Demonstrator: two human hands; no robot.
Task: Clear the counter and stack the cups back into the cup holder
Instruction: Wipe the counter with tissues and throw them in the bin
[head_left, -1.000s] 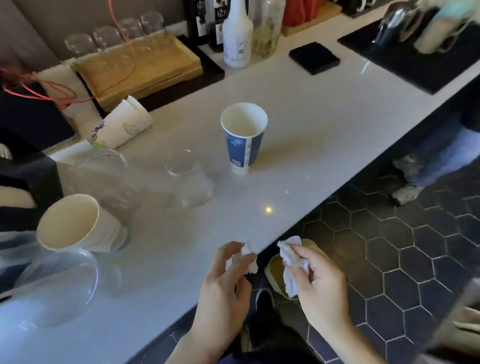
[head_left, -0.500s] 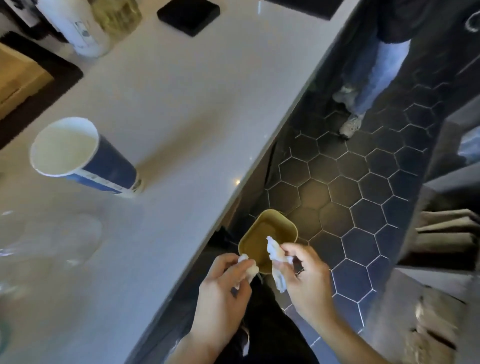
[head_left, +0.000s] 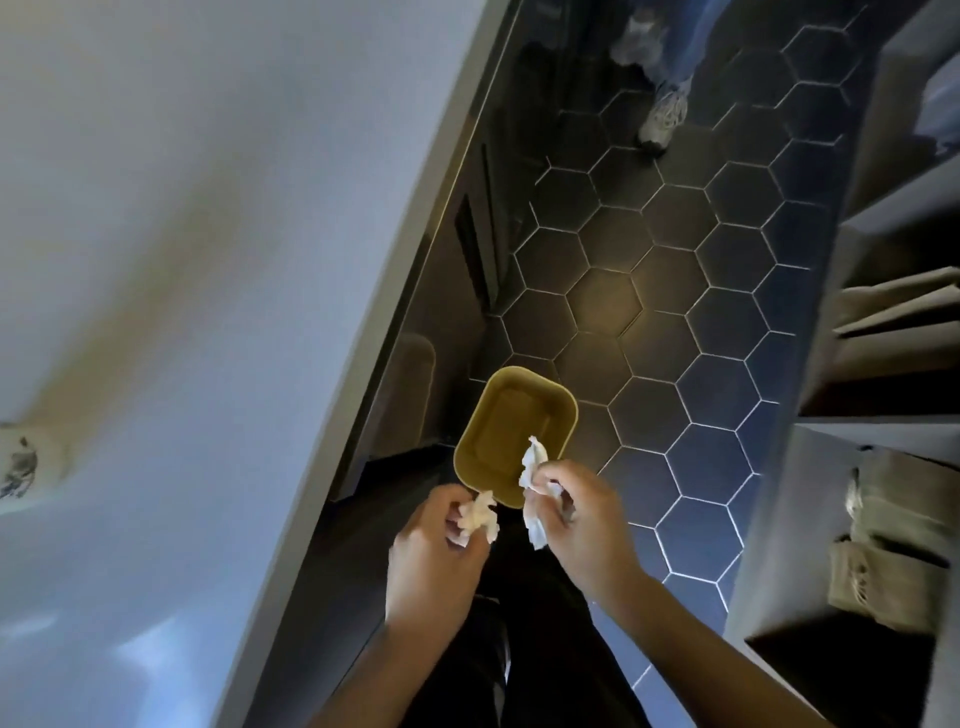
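Observation:
My left hand (head_left: 436, 551) pinches a crumpled white tissue (head_left: 478, 514). A second, longer white tissue (head_left: 534, 486) is gripped in my right hand (head_left: 582, 519). Both hands hover off the counter's front edge, just above the near rim of an olive-yellow waste bin (head_left: 511, 418) that stands on the floor, open and seemingly with nothing inside. The white counter (head_left: 182, 260) fills the left of the view, blurred. No cup is in view apart from a blurred pale shape (head_left: 21, 462) at the far left edge.
Dark hexagonal floor tiles (head_left: 675, 291) lie right of the counter. Another person's legs and sneaker (head_left: 662, 111) stand at the top. Grey shelves (head_left: 883, 364) with brown paper bags (head_left: 893, 545) line the right side. My dark trousers (head_left: 524, 649) show below the hands.
My view has swung down and right: the blue cup and glasses have left the frame. Both hands carried the tissues off the counter edge and now hover at the bin.

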